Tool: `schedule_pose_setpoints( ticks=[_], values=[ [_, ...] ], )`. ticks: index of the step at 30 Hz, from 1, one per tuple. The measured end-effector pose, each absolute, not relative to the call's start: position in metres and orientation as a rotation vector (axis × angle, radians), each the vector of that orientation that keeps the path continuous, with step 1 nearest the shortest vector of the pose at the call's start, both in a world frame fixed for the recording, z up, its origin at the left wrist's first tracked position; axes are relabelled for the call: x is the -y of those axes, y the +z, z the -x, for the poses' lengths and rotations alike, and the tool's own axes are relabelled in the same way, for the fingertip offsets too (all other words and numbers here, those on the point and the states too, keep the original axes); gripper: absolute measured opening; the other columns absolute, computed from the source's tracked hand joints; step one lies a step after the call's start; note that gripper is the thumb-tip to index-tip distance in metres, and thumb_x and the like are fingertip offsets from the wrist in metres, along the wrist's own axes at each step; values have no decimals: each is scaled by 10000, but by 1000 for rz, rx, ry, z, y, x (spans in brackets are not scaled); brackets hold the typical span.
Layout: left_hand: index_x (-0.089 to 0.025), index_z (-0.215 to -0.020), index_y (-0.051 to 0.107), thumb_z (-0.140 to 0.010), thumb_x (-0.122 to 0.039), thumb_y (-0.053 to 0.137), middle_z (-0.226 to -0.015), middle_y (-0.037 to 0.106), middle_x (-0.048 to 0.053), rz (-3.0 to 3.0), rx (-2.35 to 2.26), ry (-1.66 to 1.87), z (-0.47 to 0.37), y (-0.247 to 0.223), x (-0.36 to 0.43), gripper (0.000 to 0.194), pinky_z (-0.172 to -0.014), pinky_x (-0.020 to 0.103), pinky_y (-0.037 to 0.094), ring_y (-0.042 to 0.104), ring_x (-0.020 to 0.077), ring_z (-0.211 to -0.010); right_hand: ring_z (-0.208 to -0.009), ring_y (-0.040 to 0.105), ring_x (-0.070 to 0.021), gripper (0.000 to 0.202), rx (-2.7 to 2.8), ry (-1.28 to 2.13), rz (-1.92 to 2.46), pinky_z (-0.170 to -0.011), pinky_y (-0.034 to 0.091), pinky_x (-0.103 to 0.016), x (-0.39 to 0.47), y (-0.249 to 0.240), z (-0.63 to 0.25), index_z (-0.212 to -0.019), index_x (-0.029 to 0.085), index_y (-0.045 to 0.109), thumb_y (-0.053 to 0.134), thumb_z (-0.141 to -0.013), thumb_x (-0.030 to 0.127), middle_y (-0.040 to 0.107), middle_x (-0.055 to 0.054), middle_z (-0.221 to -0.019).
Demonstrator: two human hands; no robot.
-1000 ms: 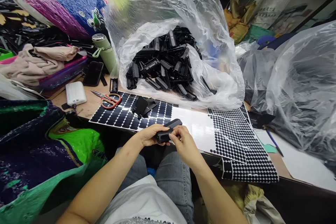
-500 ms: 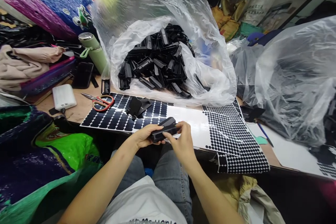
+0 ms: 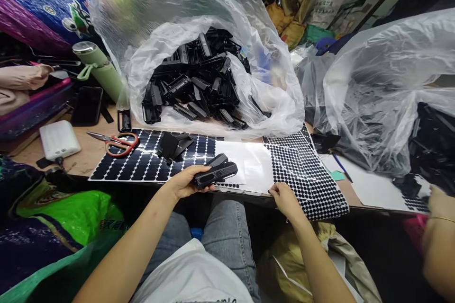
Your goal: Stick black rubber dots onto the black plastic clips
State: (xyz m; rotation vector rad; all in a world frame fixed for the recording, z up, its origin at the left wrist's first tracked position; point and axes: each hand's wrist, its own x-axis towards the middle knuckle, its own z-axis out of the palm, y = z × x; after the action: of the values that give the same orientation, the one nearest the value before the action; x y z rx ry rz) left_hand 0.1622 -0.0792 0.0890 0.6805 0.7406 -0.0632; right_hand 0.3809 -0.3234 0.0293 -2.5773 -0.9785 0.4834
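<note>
Head view: left hand (image 3: 185, 181) grips black plastic part (image 3: 215, 175) at table edge (image 3: 81, 166), fingers wrapped round its near end. Right hand (image 3: 284, 196) apart from part, fingertips pinched on near edge of round-dot sticker sheet (image 3: 302, 170); whether dot already lifted, cannot tell. Oval-pad sheet (image 3: 142, 163) lies left, another black piece (image 3: 174, 144) on it, scissors (image 3: 117, 142) beside. Open clear bag (image 3: 213, 47) behind holds big heap of same black parts – judging by that, much work left. Other person's hand (image 3: 439, 203) at far right.
</note>
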Motion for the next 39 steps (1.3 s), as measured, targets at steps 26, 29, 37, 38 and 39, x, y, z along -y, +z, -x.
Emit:
schedule_pose_setpoints(
  ticks=[26, 29, 37, 38, 39],
  values=[
    [-124, -840, 514, -739, -300, 633, -703, 636, 58, -746, -621, -138, -166, 95, 94, 235, -437, 212, 481, 652, 187, -581, -860, 500, -170, 144, 961, 620, 1924, -754, 404, -326, 233, 118, -276, -704, 199, 496, 440, -814, 274, 500, -56, -985],
    [-122, -844, 520, -735, -294, 638, -707, 637, 57, -741, -613, -135, -166, 94, 94, 235, -443, 211, 477, 650, 184, -581, -869, 501, -177, 135, 960, 569, 1928, -759, 408, -336, 233, 118, -273, -709, 199, 507, 450, -810, 270, 498, -62, -985],
    [-107, -835, 551, -739, -318, 609, -671, 625, 59, -813, -652, -72, -161, 91, 96, 239, -456, 224, 454, 630, 180, -563, -815, 468, -167, 196, 885, 433, 1891, -755, 407, -330, 226, 99, -267, -801, 201, 479, 562, -749, 370, 472, -53, -951],
    [-109, -848, 558, -742, -331, 602, -671, 624, 60, -890, -674, -8, -154, 97, 97, 249, -470, 236, 459, 626, 184, -571, -790, 458, -162, 266, 842, 403, 1893, -739, 408, -327, 225, 94, -266, -843, 203, 471, 596, -717, 401, 466, -49, -960],
    [-117, -867, 567, -741, -342, 601, -691, 629, 63, -1006, -716, 95, -144, 106, 99, 260, -498, 250, 469, 626, 190, -601, -768, 450, -156, 332, 795, 396, 1898, -721, 409, -323, 223, 89, -264, -883, 205, 463, 614, -693, 431, 459, -48, -980]
  ],
)
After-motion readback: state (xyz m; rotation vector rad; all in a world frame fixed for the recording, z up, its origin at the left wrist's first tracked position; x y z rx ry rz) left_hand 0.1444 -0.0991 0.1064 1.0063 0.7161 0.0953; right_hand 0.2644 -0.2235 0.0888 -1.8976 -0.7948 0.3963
